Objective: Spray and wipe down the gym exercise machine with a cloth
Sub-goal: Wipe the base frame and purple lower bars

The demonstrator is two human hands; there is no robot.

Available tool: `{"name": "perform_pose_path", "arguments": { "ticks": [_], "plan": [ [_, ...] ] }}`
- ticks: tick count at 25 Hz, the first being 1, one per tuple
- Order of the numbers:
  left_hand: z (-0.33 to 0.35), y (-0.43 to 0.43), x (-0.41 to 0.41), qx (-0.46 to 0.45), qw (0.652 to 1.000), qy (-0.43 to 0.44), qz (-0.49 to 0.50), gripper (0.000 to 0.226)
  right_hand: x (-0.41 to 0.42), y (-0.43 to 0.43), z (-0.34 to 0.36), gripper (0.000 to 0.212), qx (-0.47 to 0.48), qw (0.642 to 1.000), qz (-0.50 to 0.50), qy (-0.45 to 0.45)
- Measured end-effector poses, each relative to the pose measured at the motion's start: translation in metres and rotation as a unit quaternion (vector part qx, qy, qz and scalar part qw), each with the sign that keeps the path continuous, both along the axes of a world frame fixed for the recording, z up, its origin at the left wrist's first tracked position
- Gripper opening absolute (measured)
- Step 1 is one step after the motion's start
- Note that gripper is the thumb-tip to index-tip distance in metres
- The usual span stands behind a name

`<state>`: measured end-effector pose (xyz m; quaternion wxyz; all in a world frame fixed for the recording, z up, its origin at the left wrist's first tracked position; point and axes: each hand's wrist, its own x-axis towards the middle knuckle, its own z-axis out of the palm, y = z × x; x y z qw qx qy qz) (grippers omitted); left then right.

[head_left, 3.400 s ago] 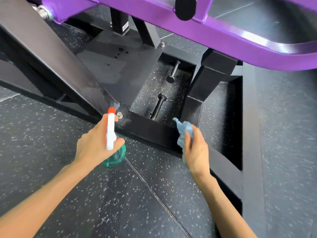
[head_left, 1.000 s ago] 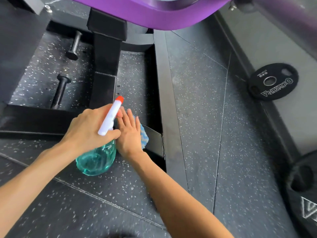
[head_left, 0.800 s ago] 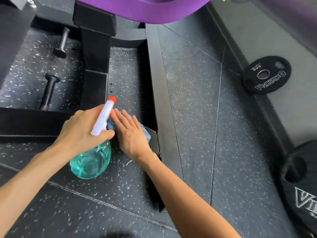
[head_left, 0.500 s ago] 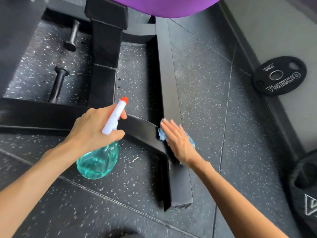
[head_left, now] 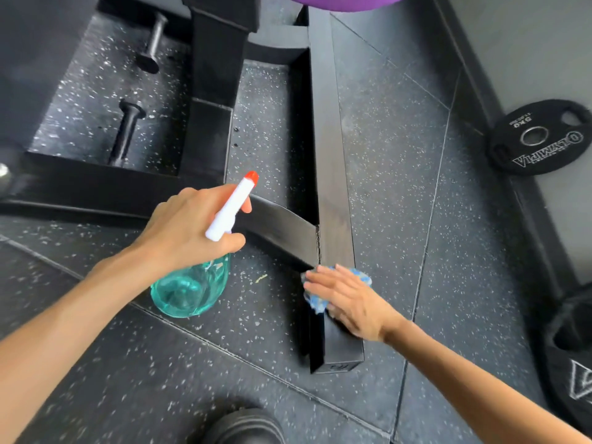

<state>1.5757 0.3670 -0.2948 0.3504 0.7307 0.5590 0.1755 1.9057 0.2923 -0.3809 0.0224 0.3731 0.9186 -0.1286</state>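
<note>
Head view: cloth (head_left: 315, 303) mostly under right hand (head_left: 350, 304); left hand (head_left: 189, 229) hides bottle (head_left: 192, 291) neck.

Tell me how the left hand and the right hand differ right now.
The left hand curls round a spray bottle; the right hand lies flat, fingers straight. The left hand touches only the bottle; the right hand presses a blue cloth onto the black base bar. Both are bare.

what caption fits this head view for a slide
Right hand presses blue cloth on black bar; left hand holds spray bottle.
</note>
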Motion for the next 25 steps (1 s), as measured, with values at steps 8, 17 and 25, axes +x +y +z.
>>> {"name": "perform_pose_path", "arguments": {
  "ticks": [8, 17, 25],
  "plan": [
    [0.009, -0.005, -0.014, -0.009, 1.000, 0.004, 0.012, 0.037, -0.025, -0.045, -0.003, 0.059, 0.002, 0.999, -0.050, 0.002],
    [0.018, -0.010, -0.026, -0.015, 0.999, -0.006, 0.035, 0.037, -0.059, 0.105, -0.009, 0.052, 0.007, 0.890, -0.435, 0.132],
    [0.027, -0.005, -0.028, -0.003, 0.997, -0.029, 0.067, 0.038, -0.033, 0.120, 0.001, 0.028, 0.110, 0.906, -0.386, 0.134]
  ]
}}
